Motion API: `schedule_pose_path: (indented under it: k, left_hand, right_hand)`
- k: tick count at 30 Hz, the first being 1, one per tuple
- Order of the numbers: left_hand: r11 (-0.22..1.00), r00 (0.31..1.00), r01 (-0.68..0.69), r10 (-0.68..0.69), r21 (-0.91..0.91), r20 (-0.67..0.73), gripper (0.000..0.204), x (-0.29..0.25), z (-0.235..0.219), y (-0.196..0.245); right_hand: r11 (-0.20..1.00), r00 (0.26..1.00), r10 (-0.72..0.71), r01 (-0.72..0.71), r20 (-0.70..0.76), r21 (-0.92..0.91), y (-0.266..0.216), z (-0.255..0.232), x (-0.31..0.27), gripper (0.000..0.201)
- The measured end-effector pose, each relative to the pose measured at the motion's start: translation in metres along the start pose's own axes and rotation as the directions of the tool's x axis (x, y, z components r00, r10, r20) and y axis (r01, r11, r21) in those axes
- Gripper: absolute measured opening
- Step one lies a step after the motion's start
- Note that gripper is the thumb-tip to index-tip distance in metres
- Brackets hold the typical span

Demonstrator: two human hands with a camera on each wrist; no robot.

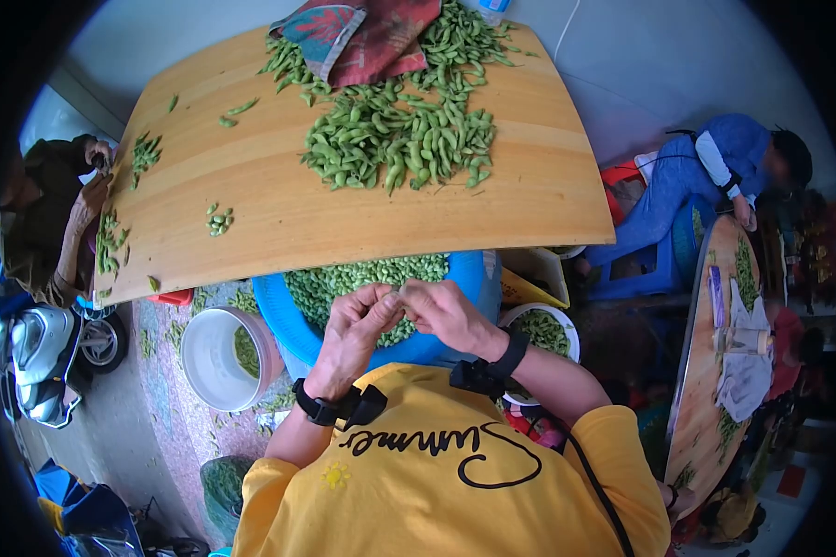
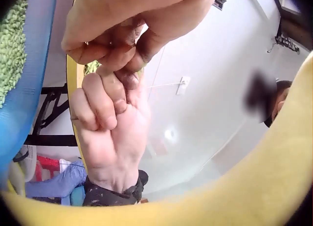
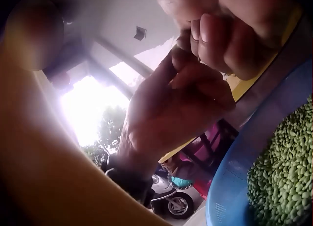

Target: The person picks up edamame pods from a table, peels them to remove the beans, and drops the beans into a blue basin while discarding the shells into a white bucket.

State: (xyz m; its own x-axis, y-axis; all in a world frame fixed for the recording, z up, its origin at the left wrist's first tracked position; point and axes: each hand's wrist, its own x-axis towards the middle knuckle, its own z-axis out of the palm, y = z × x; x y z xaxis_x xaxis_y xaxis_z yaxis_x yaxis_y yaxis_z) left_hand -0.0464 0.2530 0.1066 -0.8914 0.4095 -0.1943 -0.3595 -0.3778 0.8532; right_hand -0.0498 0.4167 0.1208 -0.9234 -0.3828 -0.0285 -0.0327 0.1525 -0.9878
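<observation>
Both hands meet fingertip to fingertip over a blue basin [image 1: 274, 316] of shelled green soybeans [image 1: 344, 278]. The left hand [image 1: 355, 320] pinches with thumb and curled fingers at a small green soybean pod [image 1: 396, 290], mostly hidden by the fingertips. Pressed close against it, the right hand [image 1: 448, 316] pinches the same pod from the other side. In the left wrist view, the right hand [image 2: 110, 113] has its outer fingers folded into the palm. The right wrist view shows the basin's beans [image 3: 286, 162] just below the hands.
A heap of unshelled soybean pods [image 1: 390, 139] lies on the wooden table [image 1: 251, 167], partly under a red cloth [image 1: 381, 46]. A clear bucket [image 1: 215, 362] stands left of the basin, a white bucket [image 1: 543, 334] to the right. People sit at left and at a second table [image 1: 706, 371].
</observation>
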Motion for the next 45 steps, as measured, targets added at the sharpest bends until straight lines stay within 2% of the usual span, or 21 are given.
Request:
schedule_pose_path:
  k: [2, 3, 7, 9, 12, 16, 18, 19, 20, 21, 22, 24, 27, 30, 32, 34, 35, 38, 40, 41, 45]
  left_hand:
    - [1.0, 1.0, 0.007, -0.007, -0.023, -0.007, 0.018, -0.001, 0.001, -0.001]
    - [0.999, 1.0, 0.013, -0.014, -0.045, -0.012, 0.019, -0.001, 0.002, -0.002]
    - [0.999, 0.999, 0.007, -0.008, -0.031, -0.031, 0.018, 0.001, 0.002, -0.002]
    - [0.999, 0.998, 0.047, -0.047, -0.005, -0.048, 0.018, 0.0, 0.002, -0.002]
    - [0.999, 0.997, 0.039, -0.038, 0.006, -0.06, 0.019, 0.0, 0.003, -0.002]
    - [1.0, 0.999, 0.003, -0.003, -0.002, -0.053, 0.018, 0.002, -0.006, -0.008]
    - [0.993, 0.972, -0.019, -0.009, -0.119, -0.235, 0.017, 0.003, -0.006, -0.007]
    - [0.981, 0.984, -0.024, -0.011, -0.193, -0.175, 0.016, 0.004, -0.014, -0.01]
    - [0.981, 0.984, -0.022, -0.013, -0.193, -0.177, 0.016, 0.003, -0.017, -0.011]
    - [0.946, 0.99, -0.039, -0.007, -0.321, -0.141, 0.016, 0.004, -0.019, -0.011]
    - [0.895, 0.995, -0.054, 0.009, -0.443, -0.104, 0.016, 0.006, -0.021, -0.01]
    - [0.879, 0.993, -0.095, 0.052, -0.467, -0.104, 0.015, 0.008, -0.029, -0.009]
    - [0.821, 0.942, -0.171, -0.026, -0.544, -0.335, 0.011, 0.006, -0.031, 0.0]
    - [0.753, 0.972, -0.161, 0.008, -0.638, -0.236, 0.012, 0.004, -0.043, 0.0]
    - [0.762, 0.957, -0.161, -0.034, -0.628, -0.288, 0.013, 0.003, -0.038, 0.005]
    - [0.775, 0.97, -0.112, -0.05, -0.622, -0.237, 0.014, 0.003, -0.037, 0.006]
    - [0.775, 0.971, -0.113, -0.046, -0.622, -0.233, 0.014, 0.004, -0.035, 0.006]
    - [0.849, 0.982, -0.081, -0.023, -0.522, -0.189, 0.012, 0.006, -0.027, 0.005]
    - [0.886, 0.981, -0.043, -0.049, -0.462, -0.187, 0.012, 0.006, -0.023, 0.004]
    - [0.893, 0.983, -0.045, -0.041, -0.447, -0.179, 0.011, 0.006, -0.022, 0.002]
    - [0.961, 0.98, -0.056, 0.0, -0.272, -0.2, 0.01, 0.001, -0.022, 0.007]
  right_hand:
    - [0.856, 0.957, 0.251, -0.29, 0.147, 0.427, 0.002, -0.005, -0.001, 0.04]
    - [0.822, 0.942, 0.253, -0.33, 0.222, 0.464, 0.005, -0.009, 0.001, 0.039]
    - [0.918, 0.936, 0.22, -0.294, 0.274, 0.267, 0.001, -0.019, 0.006, 0.037]
    - [0.975, 0.965, 0.208, -0.217, 0.156, 0.04, -0.003, -0.02, 0.007, 0.026]
    - [0.971, 0.977, 0.17, -0.188, 0.125, 0.151, -0.005, -0.018, 0.005, 0.014]
    - [0.938, 0.977, 0.19, -0.209, 0.095, 0.275, 0.002, -0.013, 0.01, 0.012]
    - [0.977, 0.988, 0.153, -0.15, -0.009, 0.15, 0.0, -0.009, 0.015, 0.012]
    - [1.0, 0.999, 0.026, -0.026, -0.034, 0.007, 0.0, -0.006, 0.018, 0.015]
    - [1.0, 0.999, 0.028, -0.028, -0.034, 0.009, -0.001, -0.002, 0.019, 0.015]
    - [0.936, 0.968, -0.247, 0.227, -0.041, -0.27, -0.006, 0.003, 0.021, 0.018]
    - [0.731, 0.866, -0.499, 0.439, 0.03, -0.522, -0.01, 0.007, 0.024, 0.021]
    - [0.74, 0.863, -0.505, 0.429, -0.006, -0.517, -0.013, 0.013, 0.022, 0.023]
    - [0.744, 0.919, -0.389, 0.359, 0.072, -0.564, -0.014, 0.005, 0.018, 0.016]
    - [0.712, 0.942, -0.328, 0.292, 0.065, -0.639, -0.016, -0.002, 0.021, 0.016]
    - [0.669, 0.941, -0.334, 0.277, 0.054, -0.69, -0.014, -0.02, 0.037, 0.014]
    - [0.622, 0.933, -0.339, 0.127, -0.119, -0.773, -0.02, -0.041, 0.059, 0.011]
    - [0.619, 0.932, -0.343, 0.128, -0.12, -0.775, -0.021, -0.048, 0.071, 0.011]
    - [0.507, 0.92, -0.388, 0.17, -0.048, -0.845, -0.023, -0.059, 0.102, 0.011]
    - [0.27, 0.917, -0.392, 0.193, 0.075, -0.943, -0.016, -0.057, 0.116, 0.014]
    - [0.225, 0.918, -0.386, 0.19, 0.091, -0.956, -0.009, -0.056, 0.12, 0.013]
    - [0.245, 0.89, -0.448, 0.212, 0.084, -0.946, -0.008, -0.059, 0.124, 0.012]
